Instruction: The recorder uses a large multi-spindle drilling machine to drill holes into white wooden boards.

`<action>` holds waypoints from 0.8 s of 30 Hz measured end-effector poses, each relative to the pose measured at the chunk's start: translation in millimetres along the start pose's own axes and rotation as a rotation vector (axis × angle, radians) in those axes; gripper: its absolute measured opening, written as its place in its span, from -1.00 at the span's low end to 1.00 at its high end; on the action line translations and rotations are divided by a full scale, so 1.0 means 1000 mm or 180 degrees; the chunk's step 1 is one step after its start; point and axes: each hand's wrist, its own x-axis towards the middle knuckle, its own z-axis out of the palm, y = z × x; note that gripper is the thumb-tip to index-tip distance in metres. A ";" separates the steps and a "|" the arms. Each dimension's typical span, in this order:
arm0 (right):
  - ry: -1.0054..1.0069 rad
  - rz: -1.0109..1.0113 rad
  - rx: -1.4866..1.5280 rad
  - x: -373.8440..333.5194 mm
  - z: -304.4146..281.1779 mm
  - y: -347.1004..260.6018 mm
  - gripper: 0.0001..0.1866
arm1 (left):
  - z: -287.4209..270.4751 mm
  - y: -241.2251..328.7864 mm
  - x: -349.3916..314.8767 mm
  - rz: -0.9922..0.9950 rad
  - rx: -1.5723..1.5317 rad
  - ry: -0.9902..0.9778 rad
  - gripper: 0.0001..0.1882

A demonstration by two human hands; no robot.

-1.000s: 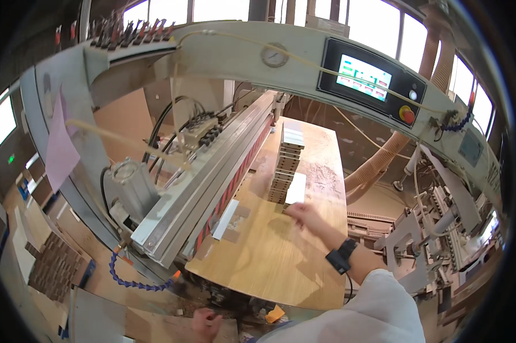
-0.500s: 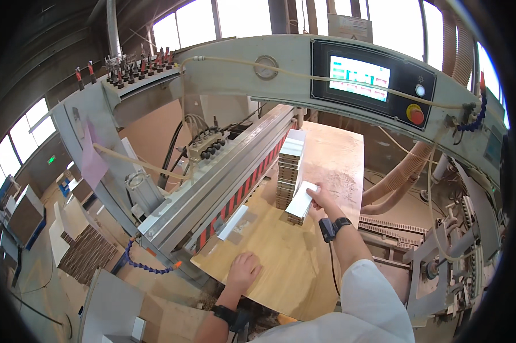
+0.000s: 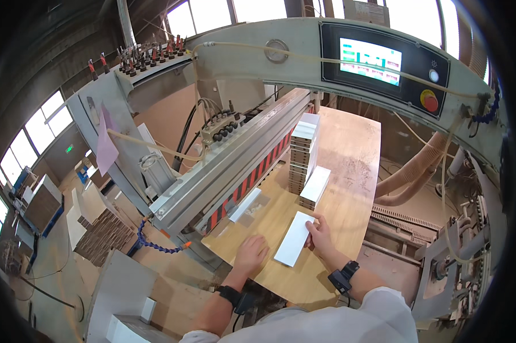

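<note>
A flat white rectangular panel (image 3: 294, 240) is pinched at its right edge by my right hand (image 3: 320, 236), thumb on its upper face. It is tilted over the near part of the wooden tabletop. My left hand (image 3: 251, 255) rests by the table's near edge, left of the panel, with its fingers stretched out and nothing in it. Beyond the panel, a low stack of white-topped panels (image 3: 315, 186) stands against a taller stack of similar panels (image 3: 305, 131) with brown, notched edges.
A metal beam with a red-and-black striped guard (image 3: 252, 177) borders the table's left side. A white strip (image 3: 246, 204) lies beside it. Overhead, the machine arch carries a lit control screen (image 3: 370, 60) and a red stop button (image 3: 429, 102). Brown panels (image 3: 100, 237) are piled at left.
My right hand has drawn the white panel off the low stack, toward me. The left hand stays near the table's edge. The whole view has shifted slightly.
</note>
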 end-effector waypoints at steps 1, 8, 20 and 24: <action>-0.0119 0.0090 -0.0033 -0.003 0.001 0.000 -0.72 | -0.001 0.001 0.000 0.0007 0.0008 -0.0023 -0.71; -0.0091 0.0135 -0.0378 -0.002 0.006 0.002 -0.77 | 0.001 0.002 0.003 -0.0167 -0.0185 0.0115 -0.75; 0.0108 -0.0274 -0.1035 0.008 0.030 0.036 -0.72 | 0.059 -0.161 0.133 0.0587 0.2742 -0.0766 -0.83; 0.0287 -0.0210 -0.1058 0.009 -0.012 0.038 -0.72 | 0.079 -0.087 0.174 -0.0825 0.1369 -0.1092 -0.77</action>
